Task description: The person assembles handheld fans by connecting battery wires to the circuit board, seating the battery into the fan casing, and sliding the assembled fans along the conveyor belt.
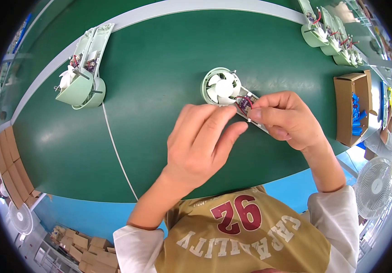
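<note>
A pale green handheld fan half [204, 86] lies on the green tabletop, its round ring holding a white fan blade [223, 88]. From the ring a handle shell runs toward the lower right, with a small purple circuit board [245, 104] and red and dark wires in it. Thumb and forefinger of my right hand [291, 119] are pinched over the handle, at a small white wire connector [249, 120]. My left hand [198, 143] hovers just below the ring, fingers stretched and thumb apart, nothing between them. Both hands partly cover the handle.
More green fan halves [81, 88] lie at the far left, and several [325, 38] stand at the far right. An open cardboard box [345, 109] on the right holds blue cylindrical parts [356, 116]. A white cord [116, 150] crosses the tabletop [159, 59].
</note>
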The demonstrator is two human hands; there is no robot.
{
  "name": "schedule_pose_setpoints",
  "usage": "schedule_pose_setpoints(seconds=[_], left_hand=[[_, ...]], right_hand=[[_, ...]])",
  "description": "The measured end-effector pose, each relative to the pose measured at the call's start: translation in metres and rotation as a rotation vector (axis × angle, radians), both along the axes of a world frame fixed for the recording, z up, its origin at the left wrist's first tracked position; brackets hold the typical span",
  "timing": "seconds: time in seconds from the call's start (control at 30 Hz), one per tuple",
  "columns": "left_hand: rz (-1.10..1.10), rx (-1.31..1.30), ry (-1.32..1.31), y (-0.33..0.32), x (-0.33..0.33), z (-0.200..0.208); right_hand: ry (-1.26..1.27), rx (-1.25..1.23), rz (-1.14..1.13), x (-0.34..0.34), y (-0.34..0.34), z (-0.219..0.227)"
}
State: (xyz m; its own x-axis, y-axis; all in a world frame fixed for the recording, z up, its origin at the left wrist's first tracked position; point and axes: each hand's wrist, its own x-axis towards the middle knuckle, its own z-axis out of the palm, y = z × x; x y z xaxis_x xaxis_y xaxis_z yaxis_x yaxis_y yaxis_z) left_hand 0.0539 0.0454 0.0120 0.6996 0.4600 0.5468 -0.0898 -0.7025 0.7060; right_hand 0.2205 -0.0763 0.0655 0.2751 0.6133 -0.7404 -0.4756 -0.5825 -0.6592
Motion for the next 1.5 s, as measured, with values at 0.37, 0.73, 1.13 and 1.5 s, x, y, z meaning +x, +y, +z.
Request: schedule_pose_setpoints(seconds=[0.37, 0.73, 1.13, 1.5], left_hand=[[0.023, 0.12, -0.045, -0.014, 0.011, -0.007], [-0.056, -0.179, 0.055, -0.013, 0.004, -0.002], [-0.109, 0.34, -0.103, 0.054, 0.047, -0.032], [-0.14, 0.286, -0.108, 0.051, 0.047, -0.035]], right_hand=[[0.152, 0.081, -0.138, -0.004, -0.004, 0.0], [0.011, 0.053, -0.074, -0.003, -0.002, -0.002], [-0.516, 0.24, 0.095, 0.014, -0.003, -0.025], [-0.816, 0.285, 0.376, 0.022, 0.005, -0.032]])
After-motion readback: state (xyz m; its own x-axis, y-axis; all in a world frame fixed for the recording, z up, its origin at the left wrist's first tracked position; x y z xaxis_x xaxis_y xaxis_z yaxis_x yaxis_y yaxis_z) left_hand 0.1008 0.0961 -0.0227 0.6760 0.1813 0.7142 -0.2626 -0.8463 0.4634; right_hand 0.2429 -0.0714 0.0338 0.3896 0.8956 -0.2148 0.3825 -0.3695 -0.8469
